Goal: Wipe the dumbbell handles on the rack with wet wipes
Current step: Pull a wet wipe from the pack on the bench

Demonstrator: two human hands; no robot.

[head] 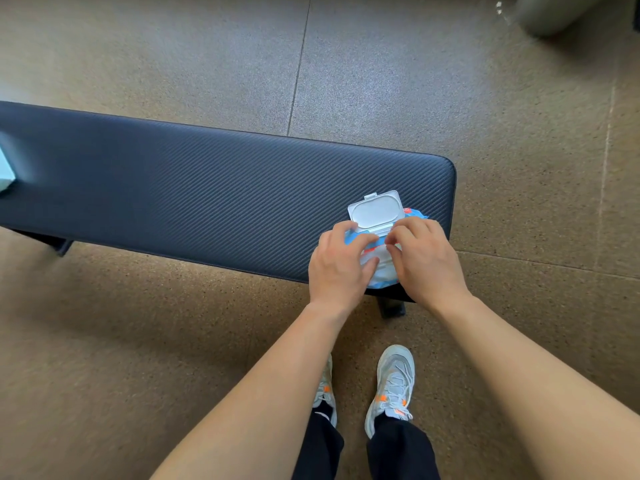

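Observation:
A blue-and-white wet wipes pack (pixel 381 270) lies at the right end of a dark padded bench (pixel 207 188). Its white flip lid (pixel 375 211) stands open. My left hand (pixel 337 268) holds the pack's left side, fingers curled over its edge and thumb on its top. My right hand (pixel 427 261) is on the pack's right side, with thumb and forefinger pinched together at the opening just below the lid. What they pinch is mostly hidden; it looks like a wipe. No dumbbell or rack is in view.
The bench runs left to the frame edge, where a pale object (pixel 5 171) sits on it. My feet in grey shoes (pixel 393 386) stand on brown speckled floor in front of the bench. A grey rounded object (pixel 554 12) is at the top right.

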